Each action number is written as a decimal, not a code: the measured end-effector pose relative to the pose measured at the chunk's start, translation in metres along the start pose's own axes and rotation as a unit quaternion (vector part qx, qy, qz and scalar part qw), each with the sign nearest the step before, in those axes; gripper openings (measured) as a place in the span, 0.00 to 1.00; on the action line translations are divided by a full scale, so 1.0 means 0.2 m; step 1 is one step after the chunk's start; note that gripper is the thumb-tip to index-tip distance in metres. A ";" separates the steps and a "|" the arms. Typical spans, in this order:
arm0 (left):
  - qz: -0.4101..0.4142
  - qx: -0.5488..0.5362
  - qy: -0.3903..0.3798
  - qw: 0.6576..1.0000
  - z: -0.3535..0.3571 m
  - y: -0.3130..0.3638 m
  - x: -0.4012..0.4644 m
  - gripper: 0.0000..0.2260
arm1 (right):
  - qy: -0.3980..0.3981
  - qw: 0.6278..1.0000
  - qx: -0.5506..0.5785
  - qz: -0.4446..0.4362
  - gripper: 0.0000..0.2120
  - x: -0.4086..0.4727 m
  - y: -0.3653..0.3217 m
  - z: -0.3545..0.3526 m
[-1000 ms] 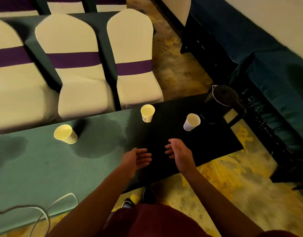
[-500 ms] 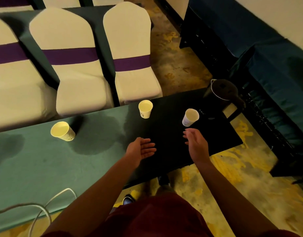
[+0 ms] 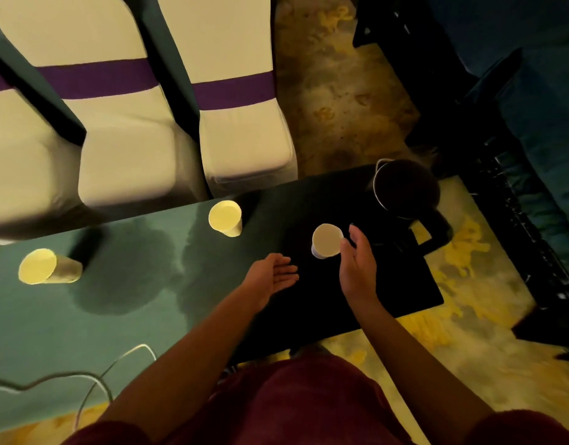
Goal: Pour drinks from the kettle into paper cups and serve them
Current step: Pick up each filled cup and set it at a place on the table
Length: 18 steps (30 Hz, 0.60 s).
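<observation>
A green-clothed table [image 3: 35,322] holds a dark kettle [image 3: 405,187] at two o'clock. At its eight o'clock, the open right hand [image 3: 357,268] touches a white paper cup [image 3: 325,240]. The left hand [image 3: 270,281] hovers open, empty, at centre.

The near strip of the green-clothed table [image 3: 84,322] lies open except for a thin white cable [image 3: 97,379] at its near left. Farther back, three pale paper cups [image 3: 225,218] stand spaced apart with passable gaps between them. The dark round kettle [image 3: 405,187] blocks the far right corner, and white-covered chairs with purple sashes [image 3: 238,91] close the far edge.
</observation>
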<state>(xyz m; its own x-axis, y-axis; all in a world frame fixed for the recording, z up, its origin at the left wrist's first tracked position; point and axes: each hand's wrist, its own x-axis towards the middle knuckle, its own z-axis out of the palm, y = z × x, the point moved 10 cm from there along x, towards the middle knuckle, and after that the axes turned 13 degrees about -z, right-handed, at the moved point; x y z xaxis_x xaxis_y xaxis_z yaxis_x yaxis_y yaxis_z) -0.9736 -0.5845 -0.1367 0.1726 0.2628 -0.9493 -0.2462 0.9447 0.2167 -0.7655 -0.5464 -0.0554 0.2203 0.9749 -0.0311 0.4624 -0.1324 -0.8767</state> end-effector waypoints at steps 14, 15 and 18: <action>-0.031 -0.008 0.055 0.998 0.24 0.11 0.19 0.18 | -0.192 0.981 -0.013 0.015 0.22 0.24 0.17 0.23; -0.034 -0.011 0.058 0.998 0.24 0.11 0.18 0.18 | -0.199 0.980 -0.018 0.015 0.22 0.24 0.18 0.23; -0.039 -0.011 0.057 0.998 0.25 0.11 0.19 0.18 | -0.211 0.977 -0.023 0.024 0.22 0.26 0.21 0.24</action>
<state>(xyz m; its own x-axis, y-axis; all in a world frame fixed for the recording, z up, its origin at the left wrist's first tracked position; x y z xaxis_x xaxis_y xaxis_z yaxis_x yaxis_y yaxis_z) -0.9251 -0.5433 -0.1567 0.0830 0.1633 -0.9831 -0.2583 0.9563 0.1371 -0.7756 -0.4930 -0.1158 -0.1273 0.9531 -0.2747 0.4998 -0.1776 -0.8477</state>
